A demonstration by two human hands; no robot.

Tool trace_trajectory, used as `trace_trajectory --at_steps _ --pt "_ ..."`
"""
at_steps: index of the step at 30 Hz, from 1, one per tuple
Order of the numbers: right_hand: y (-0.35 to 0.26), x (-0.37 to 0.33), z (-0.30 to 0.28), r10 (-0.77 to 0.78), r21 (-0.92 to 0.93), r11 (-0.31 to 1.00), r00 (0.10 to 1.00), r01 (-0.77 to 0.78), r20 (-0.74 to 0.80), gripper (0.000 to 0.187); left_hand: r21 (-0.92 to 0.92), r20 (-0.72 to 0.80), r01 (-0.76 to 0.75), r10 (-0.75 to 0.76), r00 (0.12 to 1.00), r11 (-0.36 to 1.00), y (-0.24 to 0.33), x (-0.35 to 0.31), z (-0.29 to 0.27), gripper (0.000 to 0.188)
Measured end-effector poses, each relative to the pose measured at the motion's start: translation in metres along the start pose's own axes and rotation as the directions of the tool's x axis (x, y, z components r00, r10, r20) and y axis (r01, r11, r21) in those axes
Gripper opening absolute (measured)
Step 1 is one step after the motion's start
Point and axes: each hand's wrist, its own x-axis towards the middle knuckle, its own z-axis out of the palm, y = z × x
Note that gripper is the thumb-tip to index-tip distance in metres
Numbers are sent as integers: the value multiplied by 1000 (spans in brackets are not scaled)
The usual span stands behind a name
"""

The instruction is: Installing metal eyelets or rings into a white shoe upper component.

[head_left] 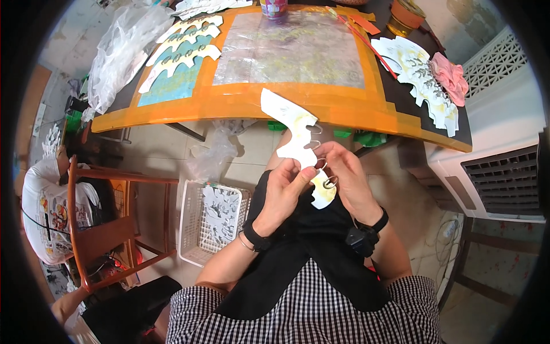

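A white scalloped card strip (295, 121) with yellow smears slants over my lap, its upper end near the table edge. My left hand (283, 189) is closed on its lower middle, thumb on top. Several thin metal rings (315, 144) hang along the strip's notched right edge. At that edge my right hand (346, 172) is closed, thumb and fingertips pinched by one of the rings; the exact contact is partly hidden by the fingers. A darker ring (329, 183) sits on the strip's lower end, just below the right fingertips.
Similar strips with rings lie on the table's left (182, 57) and in a pile at right (421, 74), beside a pink cloth (450, 79). Orange tape (258, 110) edges the table. A white basket (188, 229) holding grey pieces, a wooden chair (100, 226) and a seated person are at left.
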Motion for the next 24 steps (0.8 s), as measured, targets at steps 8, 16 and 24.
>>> trace_trajectory --at_steps 8,16,24 --pt "-2 -6 -9 40 -125 992 997 -32 61 15 -70 6 82 -82 997 994 -2 2 -12 18" --pt "3 1 1 -152 -283 951 985 123 -82 10 -157 71 149 -140 988 976 15 -7 -11 32" --pt "-15 -5 29 -541 -667 602 839 439 64 7 -164 -9 232 -236 972 959 33 -15 -5 34"
